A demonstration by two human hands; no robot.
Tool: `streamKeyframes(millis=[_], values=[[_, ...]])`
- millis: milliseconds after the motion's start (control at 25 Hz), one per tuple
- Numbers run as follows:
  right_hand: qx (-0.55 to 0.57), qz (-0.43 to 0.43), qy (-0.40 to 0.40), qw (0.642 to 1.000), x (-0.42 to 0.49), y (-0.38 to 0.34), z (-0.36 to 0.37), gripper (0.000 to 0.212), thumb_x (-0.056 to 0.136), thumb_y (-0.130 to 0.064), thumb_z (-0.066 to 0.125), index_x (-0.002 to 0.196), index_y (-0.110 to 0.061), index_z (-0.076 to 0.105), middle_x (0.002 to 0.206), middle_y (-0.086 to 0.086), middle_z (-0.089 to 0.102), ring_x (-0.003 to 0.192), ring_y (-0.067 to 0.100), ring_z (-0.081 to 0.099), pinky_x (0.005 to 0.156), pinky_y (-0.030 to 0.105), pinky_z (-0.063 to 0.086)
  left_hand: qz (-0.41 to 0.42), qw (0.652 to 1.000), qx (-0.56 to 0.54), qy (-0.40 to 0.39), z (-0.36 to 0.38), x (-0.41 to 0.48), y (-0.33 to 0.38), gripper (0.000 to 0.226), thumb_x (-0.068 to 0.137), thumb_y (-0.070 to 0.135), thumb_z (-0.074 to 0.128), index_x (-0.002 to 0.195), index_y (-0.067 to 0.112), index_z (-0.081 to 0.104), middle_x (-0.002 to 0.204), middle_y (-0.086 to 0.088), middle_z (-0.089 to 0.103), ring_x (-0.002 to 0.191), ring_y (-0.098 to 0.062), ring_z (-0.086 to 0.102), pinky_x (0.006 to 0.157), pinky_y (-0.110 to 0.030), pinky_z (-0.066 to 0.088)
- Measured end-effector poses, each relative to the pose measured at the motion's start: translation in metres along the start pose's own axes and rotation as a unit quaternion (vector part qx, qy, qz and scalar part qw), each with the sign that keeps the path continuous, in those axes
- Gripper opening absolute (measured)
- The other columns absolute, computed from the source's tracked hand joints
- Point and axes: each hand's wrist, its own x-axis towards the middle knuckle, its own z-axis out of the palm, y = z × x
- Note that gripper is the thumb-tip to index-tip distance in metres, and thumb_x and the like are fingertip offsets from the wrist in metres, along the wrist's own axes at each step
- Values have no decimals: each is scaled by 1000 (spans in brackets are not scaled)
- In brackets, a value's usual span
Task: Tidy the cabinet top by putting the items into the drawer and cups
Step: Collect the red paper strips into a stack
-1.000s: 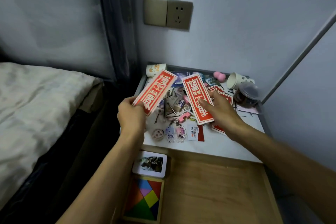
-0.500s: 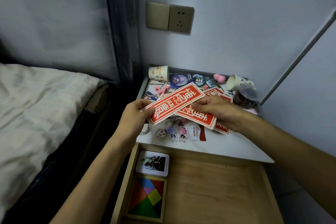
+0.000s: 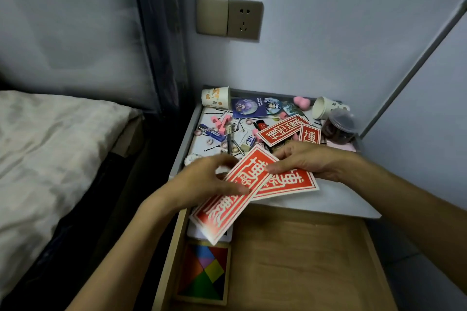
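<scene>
Bedside corner, pale bed (image 3: 50, 146) at 9 o'clock. Left hand (image 3: 202, 184) pinches long red card with cream lettering (image 3: 227, 207), its lower end over open wooden drawer (image 3: 303, 265) at 6 o'clock. Right hand (image 3: 310, 159) grips second red card (image 3: 290, 184) above white bench (image 3: 341, 206). Best to square both cards together, then lay them flat beside coloured tangram tray (image 3: 204, 272). White box (image 3: 194, 232) beneath card mostly hidden. Small clutter (image 3: 227, 131) at 12 o'clock indistinct.

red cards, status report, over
Left hand pinches front red card, right hand holds second red card. Front one overhangs open drawer. Drawer's right side free.
</scene>
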Motion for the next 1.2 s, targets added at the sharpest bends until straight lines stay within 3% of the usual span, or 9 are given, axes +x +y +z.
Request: streamKeyframes(millis=[80,200,320,400,560,800,1000,1120,1200], values=[[-15,-6,-9,1000,-1,-5,4,22,85,-24,70,105,-14,72,100,10,75,84,19,73,76,27,59,-3,998,-25,-66,5,1,3,37,81,29,77,114,22,62,108,6,72,87,-6,71,86,-26,57],[45,-52,122,990,7,3,-8,25,90,-30,63,105,-13,71,96,9,75,86,22,71,84,34,56,-31,997,-68,1,5,3,-4,18,88,24,70,104,17,66,93,2,75,81,-9,73,78,-25,57],[-139,-7,394,908,27,35,-38,34,88,-44,65,104,-14,66,95,4,71,80,20,68,76,36,56,-62,975,-157,143,3,5,-12,9,91,27,65,94,19,67,85,2,75,73,-8,73,69,-24,56],[-288,78,451,841,37,52,-45,47,81,-54,68,110,-18,56,109,7,64,88,24,67,74,37,55,-71,948,-225,216,2,8,-14,15,92,30,64,95,17,69,85,0,75,75,-12,73,71,-28,56],[-254,121,468,838,52,64,-43,79,73,-48,79,133,-14,40,135,15,38,106,34,58,74,36,48,-89,897,-353,252,3,12,-9,21,93,28,64,100,10,70,88,-3,76,76,-16,74,75,-32,56],[-170,-86,549,814,37,38,-30,29,88,-12,69,116,-16,65,125,8,49,101,24,61,82,32,54,-129,862,-441,215,10,16,-1,22,92,19,65,107,2,67,96,-11,75,81,-22,73,72,-31,56],[-11,-239,366,899,23,-11,32,15,87,-11,69,94,-24,65,109,-1,66,90,15,70,73,33,60,-136,829,-517,165,27,22,-1,25,93,15,63,111,-2,65,90,-10,76,76,-22,74,67,-34,56],[-2,-271,315,909,27,-23,51,9,95,-14,58,96,-22,59,101,-1,67,85,14,72,73,32,60,-137,813,-539,175,29,23,-1,20,92,12,64,108,0,65,96,-13,75,80,-24,74,69,-36,56],[6,-273,343,899,36,-20,40,11,99,-12,49,106,-17,56,103,3,67,84,16,72,74,33,60,-141,802,-544,204,25,22,-2,16,92,11,64,104,1,65,97,-15,74,79,-25,73,70,-36,56]])
